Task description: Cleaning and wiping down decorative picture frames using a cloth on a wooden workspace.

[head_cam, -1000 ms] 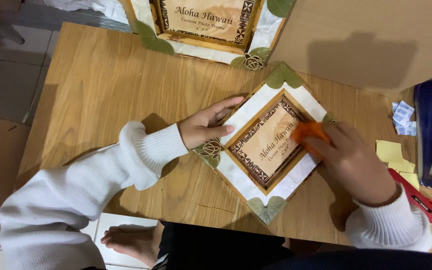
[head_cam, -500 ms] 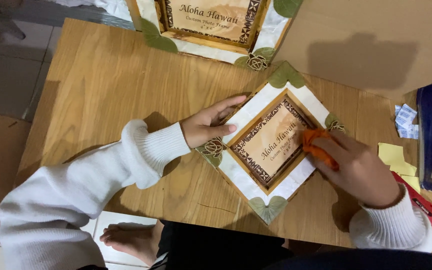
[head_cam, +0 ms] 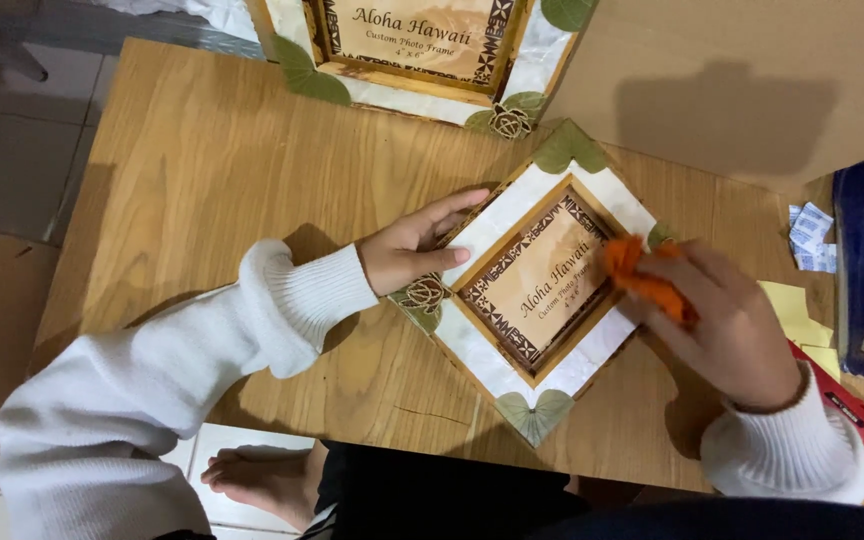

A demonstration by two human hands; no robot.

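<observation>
Right hand (head_cam: 727, 320) pinches an orange cloth (head_cam: 642, 280) on the photo frame (head_cam: 537, 290) at centre; left hand (head_cam: 417, 250), fingers flat and open, presses its left edge. Bare wooden table (head_cam: 212, 180) lies upper left; a second frame (head_cam: 422, 45) is cut off on top.

White knit sleeves with ribbed cuffs, dark trousers, bare hands (head_cam: 407, 255) and feet.
</observation>
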